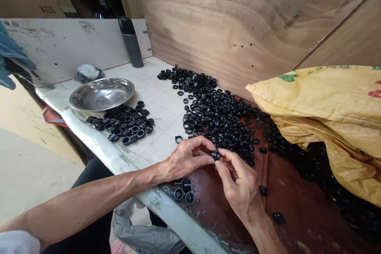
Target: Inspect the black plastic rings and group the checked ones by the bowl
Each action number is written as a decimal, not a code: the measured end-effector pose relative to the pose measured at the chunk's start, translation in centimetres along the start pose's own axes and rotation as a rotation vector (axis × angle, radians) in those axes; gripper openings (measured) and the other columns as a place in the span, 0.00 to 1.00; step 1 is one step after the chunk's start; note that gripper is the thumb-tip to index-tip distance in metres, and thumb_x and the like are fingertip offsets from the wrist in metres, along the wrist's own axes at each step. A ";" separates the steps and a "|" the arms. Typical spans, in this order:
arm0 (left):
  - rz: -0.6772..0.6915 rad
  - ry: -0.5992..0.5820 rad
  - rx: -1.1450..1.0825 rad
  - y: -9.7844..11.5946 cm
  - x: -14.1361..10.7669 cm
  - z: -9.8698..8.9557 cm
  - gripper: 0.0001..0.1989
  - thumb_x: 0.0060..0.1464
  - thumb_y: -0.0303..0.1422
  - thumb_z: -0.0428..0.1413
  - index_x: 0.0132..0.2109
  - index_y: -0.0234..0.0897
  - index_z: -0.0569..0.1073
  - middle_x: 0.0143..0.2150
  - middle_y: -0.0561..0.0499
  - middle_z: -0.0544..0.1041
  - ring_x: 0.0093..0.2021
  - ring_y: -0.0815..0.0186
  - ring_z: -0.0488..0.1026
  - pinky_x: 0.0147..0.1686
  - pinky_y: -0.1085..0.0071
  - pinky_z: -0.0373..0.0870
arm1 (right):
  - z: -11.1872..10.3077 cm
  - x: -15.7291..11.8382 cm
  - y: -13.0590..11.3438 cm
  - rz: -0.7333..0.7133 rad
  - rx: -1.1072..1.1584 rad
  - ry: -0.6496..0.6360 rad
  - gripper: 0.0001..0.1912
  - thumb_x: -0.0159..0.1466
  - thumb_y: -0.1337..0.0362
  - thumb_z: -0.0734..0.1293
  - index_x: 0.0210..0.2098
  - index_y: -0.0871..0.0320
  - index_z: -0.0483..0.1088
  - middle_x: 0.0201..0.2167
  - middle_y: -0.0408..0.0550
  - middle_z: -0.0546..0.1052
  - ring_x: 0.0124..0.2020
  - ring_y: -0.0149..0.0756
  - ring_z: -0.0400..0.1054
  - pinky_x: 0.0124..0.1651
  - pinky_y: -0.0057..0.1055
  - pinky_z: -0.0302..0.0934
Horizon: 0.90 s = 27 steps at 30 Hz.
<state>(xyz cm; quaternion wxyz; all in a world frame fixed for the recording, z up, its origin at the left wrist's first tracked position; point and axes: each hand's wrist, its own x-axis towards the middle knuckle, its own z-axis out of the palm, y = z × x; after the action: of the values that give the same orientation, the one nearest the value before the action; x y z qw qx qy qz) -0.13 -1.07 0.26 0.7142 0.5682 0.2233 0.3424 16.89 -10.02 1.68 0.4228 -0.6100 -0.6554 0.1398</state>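
Between the fingertips of both hands is a small black plastic part (pixel 215 155). My left hand (pixel 190 156) pinches it from the left, thumb and index finger closed on it. From the right, my right hand (pixel 239 178) grips the same part with thumb and index finger. Just behind the hands spreads a large pile of black rings (pixel 208 115). Several round black caps (pixel 184 192) lie near the table edge, below my left wrist. Another group of black parts (pixel 125 123) sits farther left on the white tiles.
A steel bowl (pixel 102 94) and a dark bottle (pixel 131 43) stand at the back left. A yellow sack (pixel 327 115) lies at the right, with black parts spilling beside it. A wooden board (pixel 238 24) rises behind the table. A grey bag (pixel 143 226) hangs below the front edge.
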 end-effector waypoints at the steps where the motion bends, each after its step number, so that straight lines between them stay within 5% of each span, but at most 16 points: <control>1: -0.012 0.000 -0.008 0.0 0.0 0.0 0.15 0.56 0.38 0.66 0.45 0.34 0.74 0.41 0.47 0.80 0.41 0.62 0.80 0.46 0.64 0.77 | -0.1 0.1 -0.1 -0.004 0.007 -0.004 0.12 0.72 0.59 0.64 0.49 0.56 0.75 0.38 0.50 0.82 0.36 0.39 0.78 0.40 0.30 0.72; 6: 0.006 -0.027 0.070 -0.3 -0.1 -0.2 0.15 0.56 0.37 0.66 0.47 0.35 0.75 0.40 0.47 0.80 0.41 0.62 0.80 0.44 0.65 0.77 | -0.3 0.2 -0.3 0.071 -0.054 -0.020 0.24 0.74 0.55 0.60 0.24 0.55 0.70 0.18 0.41 0.71 0.20 0.31 0.66 0.28 0.27 0.61; 13: -0.013 0.019 0.065 0.2 -0.1 -0.1 0.15 0.56 0.37 0.66 0.47 0.36 0.74 0.37 0.49 0.80 0.38 0.63 0.80 0.42 0.66 0.77 | -0.6 -0.3 -0.1 0.109 0.014 -0.097 0.23 0.74 0.53 0.60 0.25 0.55 0.70 0.20 0.41 0.70 0.23 0.31 0.66 0.29 0.27 0.59; 17: -0.012 0.028 0.053 0.3 -0.1 -0.1 0.15 0.56 0.37 0.65 0.47 0.36 0.73 0.37 0.49 0.80 0.37 0.64 0.80 0.41 0.66 0.76 | -0.5 -0.1 -0.4 0.123 0.052 -0.032 0.13 0.70 0.53 0.66 0.40 0.56 0.75 0.24 0.40 0.74 0.25 0.32 0.68 0.31 0.26 0.63; 20: -0.011 0.023 0.044 0.2 -0.1 -0.1 0.16 0.56 0.37 0.65 0.47 0.36 0.72 0.37 0.49 0.80 0.37 0.64 0.80 0.41 0.67 0.76 | -0.3 0.0 -0.6 0.099 0.033 -0.065 0.16 0.70 0.55 0.66 0.29 0.56 0.73 0.21 0.40 0.71 0.23 0.31 0.66 0.29 0.26 0.62; 24: -0.010 0.013 0.059 0.2 -0.2 -0.1 0.15 0.57 0.37 0.65 0.47 0.36 0.72 0.37 0.48 0.80 0.38 0.64 0.80 0.40 0.68 0.76 | -0.2 0.0 -0.4 0.133 0.080 0.007 0.11 0.69 0.55 0.68 0.44 0.55 0.76 0.35 0.45 0.81 0.34 0.36 0.76 0.38 0.27 0.70; 27: 0.001 0.002 0.124 0.2 -0.2 -0.1 0.15 0.57 0.36 0.64 0.47 0.35 0.72 0.37 0.48 0.80 0.37 0.64 0.80 0.39 0.68 0.76 | -0.2 -0.1 0.0 0.191 0.043 -0.040 0.12 0.70 0.53 0.66 0.40 0.53 0.77 0.29 0.44 0.80 0.29 0.35 0.76 0.32 0.27 0.69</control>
<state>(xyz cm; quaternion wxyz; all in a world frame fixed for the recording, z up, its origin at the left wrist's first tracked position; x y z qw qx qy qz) -0.38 -1.18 0.47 0.6773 0.6112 0.2445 0.3287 17.00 -10.18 1.73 0.4074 -0.6577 -0.5993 0.2057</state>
